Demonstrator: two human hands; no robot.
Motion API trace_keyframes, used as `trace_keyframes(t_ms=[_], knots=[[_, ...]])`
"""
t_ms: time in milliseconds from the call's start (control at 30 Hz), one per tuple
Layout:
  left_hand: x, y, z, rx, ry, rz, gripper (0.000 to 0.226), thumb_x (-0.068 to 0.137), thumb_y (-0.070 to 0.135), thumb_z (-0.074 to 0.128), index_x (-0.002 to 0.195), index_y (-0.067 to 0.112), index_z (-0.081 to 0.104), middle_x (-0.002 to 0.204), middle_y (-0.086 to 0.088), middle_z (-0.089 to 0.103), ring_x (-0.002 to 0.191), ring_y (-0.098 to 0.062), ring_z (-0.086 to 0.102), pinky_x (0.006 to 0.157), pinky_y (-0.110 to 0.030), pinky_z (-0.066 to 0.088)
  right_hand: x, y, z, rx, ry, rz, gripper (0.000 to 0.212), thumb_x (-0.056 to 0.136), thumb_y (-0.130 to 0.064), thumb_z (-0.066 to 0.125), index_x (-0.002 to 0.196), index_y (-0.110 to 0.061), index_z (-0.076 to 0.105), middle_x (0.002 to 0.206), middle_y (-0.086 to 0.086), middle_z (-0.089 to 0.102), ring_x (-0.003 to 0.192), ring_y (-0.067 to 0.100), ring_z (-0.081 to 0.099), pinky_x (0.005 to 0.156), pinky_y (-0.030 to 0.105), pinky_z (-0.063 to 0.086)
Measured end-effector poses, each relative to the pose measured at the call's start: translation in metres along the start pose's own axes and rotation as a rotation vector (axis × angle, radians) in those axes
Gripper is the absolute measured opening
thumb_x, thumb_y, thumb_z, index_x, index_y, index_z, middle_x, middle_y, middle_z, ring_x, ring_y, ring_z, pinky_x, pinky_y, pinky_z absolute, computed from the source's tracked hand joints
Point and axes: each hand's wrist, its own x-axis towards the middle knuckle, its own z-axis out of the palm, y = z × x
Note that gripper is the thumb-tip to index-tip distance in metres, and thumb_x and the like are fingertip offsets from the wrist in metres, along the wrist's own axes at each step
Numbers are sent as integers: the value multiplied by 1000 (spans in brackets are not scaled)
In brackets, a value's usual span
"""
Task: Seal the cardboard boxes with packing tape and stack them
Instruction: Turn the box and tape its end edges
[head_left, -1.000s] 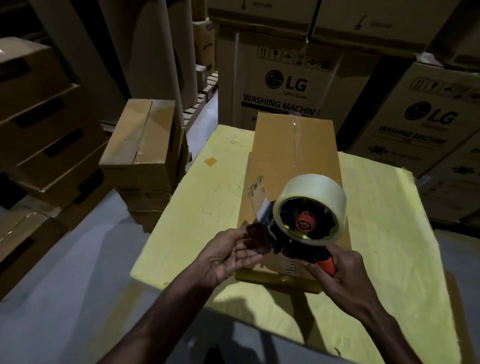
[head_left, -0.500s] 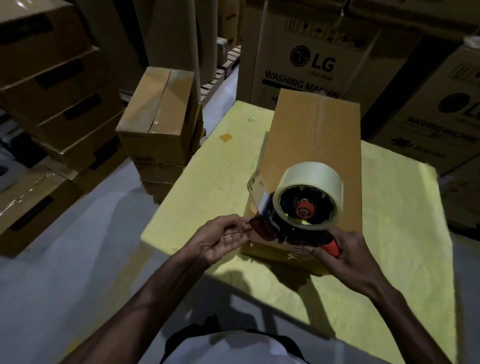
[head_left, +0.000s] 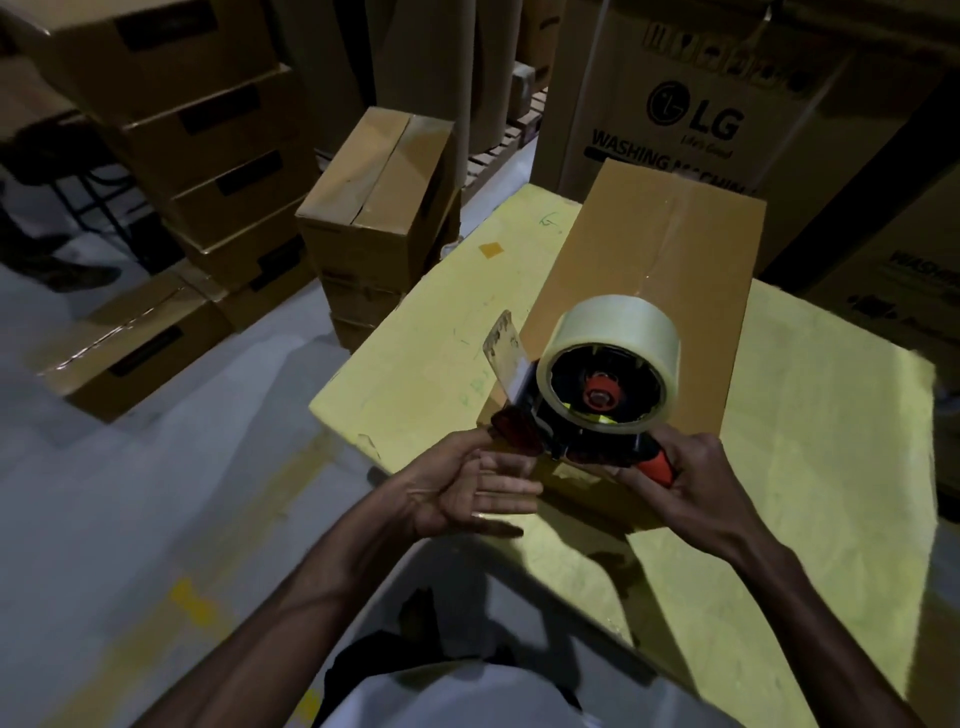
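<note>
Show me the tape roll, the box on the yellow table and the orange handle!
tape roll (head_left: 613, 325): head view, outer curved band.
box (head_left: 660, 244): head view, top face.
orange handle (head_left: 655, 468): head view, exposed end.

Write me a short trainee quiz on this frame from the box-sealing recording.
1. Which hand grips the tape dispenser by its orange handle?
2. True or false: the cardboard box on the yellow table stands open with its flaps up.
3. The stack of small boxes stands: A) on the yellow table, B) on the floor to the left of the table, C) on top of the cardboard box.

Key
1. The right hand.
2. False: its flaps are closed.
3. B.
</note>
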Motion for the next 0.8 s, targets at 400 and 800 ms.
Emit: trace_keyframes(t_ms=[400,800], knots=[[-9,-39,26,-406,64,125,29,98,-7,47,84,-18,70,69,-23,72,48,-20,70,40,-22,53,-20,14,-12,-6,-68,-87,19,85,-25,75,101,-29,67,66,0,64,51,15,58,47,35,43],[7,-14,6,68,430,373,15,100,-9,57,101,-18,68,52,-9,64,40,-6,59,44,-14,50,8,14,-9,-140,-238,-94,38,92,-49,69,123,-26,66,63,-11,61,54,9,59,48,14,36]])
